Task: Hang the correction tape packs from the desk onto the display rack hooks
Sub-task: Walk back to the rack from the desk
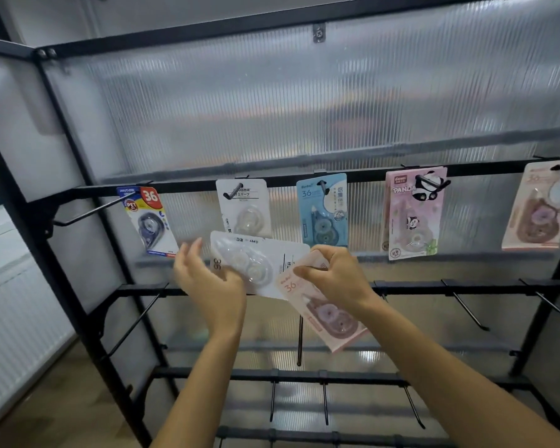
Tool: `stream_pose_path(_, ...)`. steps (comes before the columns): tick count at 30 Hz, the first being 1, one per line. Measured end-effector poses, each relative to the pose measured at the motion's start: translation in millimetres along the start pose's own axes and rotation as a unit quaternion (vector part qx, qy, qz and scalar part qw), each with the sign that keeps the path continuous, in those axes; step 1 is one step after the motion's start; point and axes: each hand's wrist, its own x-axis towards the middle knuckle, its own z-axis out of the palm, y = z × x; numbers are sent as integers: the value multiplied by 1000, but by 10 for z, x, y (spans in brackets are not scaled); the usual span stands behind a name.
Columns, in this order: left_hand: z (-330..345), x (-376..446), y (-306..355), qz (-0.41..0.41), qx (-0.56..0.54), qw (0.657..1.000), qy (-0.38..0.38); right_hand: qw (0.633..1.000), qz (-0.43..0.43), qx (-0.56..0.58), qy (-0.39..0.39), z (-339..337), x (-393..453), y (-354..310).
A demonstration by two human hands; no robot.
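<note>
The right hand [338, 274] grips the pink pack [324, 310] near its top edge, thumb and curled fingers pinching the card, so that the pack hangs down and to the right, its long axis slanting away below the wrist. The left hand [207, 279] supports the white pack [259, 263] from underneath and at its left end; its thumb appears to press the blister while the fingers stand loosely raised beside the card, so the grip is light and it is hard to tell how firmly the card is held. This white pack lies nearly level, long axis running left to right, and its right end overlaps the top of the pink pack where the two hands meet.

Both packs are held in the air in front of the display rack [78, 286], just below the top rail [282, 181], where five packs already hang: a blue and red one [147, 221], a white one [244, 210], a light blue one [324, 210], a panda pack [413, 215] and a pink one at the far right [539, 208].

The white hanging pack sits directly above the left hand, so a matching hook [233, 191] is up and slightly back from the held white card, which would need turning upright to bring its hole to the hook tip. The far-right pink match lies well to the right of the right hand. Both forearms reach up and forward, wrists bent back. No worktop shows.
</note>
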Motion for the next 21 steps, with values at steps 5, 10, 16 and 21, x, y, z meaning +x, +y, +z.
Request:
stream_pose_path(5, -40, -172, 153, 250, 95, 951, -158, 985, -47, -164, -10, -37, 31, -83)
stream_pose_path(10, -10, -183, 198, 334, 127, 907, -221, 954, -116, -275, 20, -26, 24, -192)
stream_pose_path(16, -41, -46, 166, 283, 91, 924, -241, 961, -126, -238, 53, -56, 35, -228)
stream_pose_path(21, -74, 147, 185, 93, 17, 986, -138, 975, -112, -144, 127, -86, 25, -272)
